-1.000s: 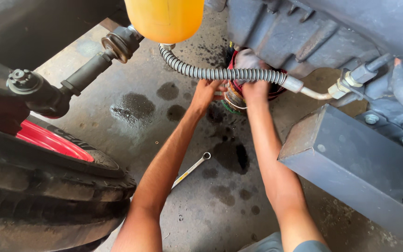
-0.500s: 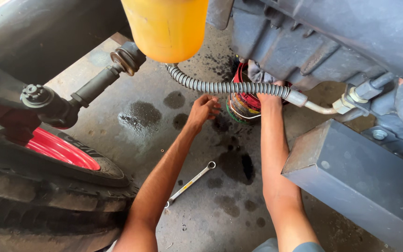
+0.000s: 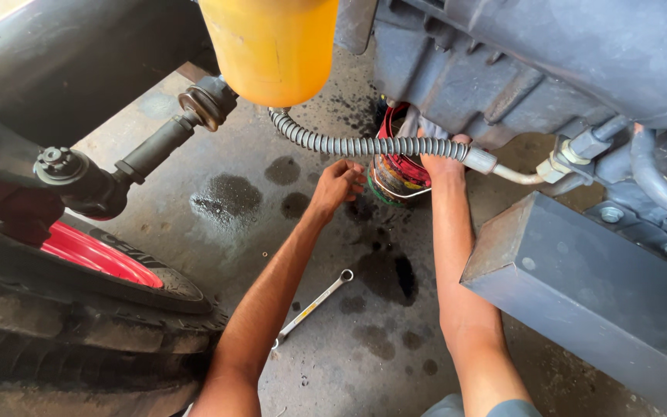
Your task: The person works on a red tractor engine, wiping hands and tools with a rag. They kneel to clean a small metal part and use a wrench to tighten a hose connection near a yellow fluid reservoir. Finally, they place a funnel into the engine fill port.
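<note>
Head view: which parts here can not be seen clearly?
- Right hand: fingers hidden behind the ribbed hose; what they hold cannot be told.
- Red-rimmed container: top hidden by the hose and grey engine casing.
- Yellow canister: cut off by the top edge.
- Spanner: lower end hidden behind the left forearm.
- Left hand: open, beside the container; contact unclear.

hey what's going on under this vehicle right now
A person reaches both arms under a vehicle's engine. The left hand is open beside a red-rimmed container on the oil-stained concrete floor. The right hand is up at the engine's underside above it, behind a ribbed hose. A wrench lies untouched between the forearms.
</note>
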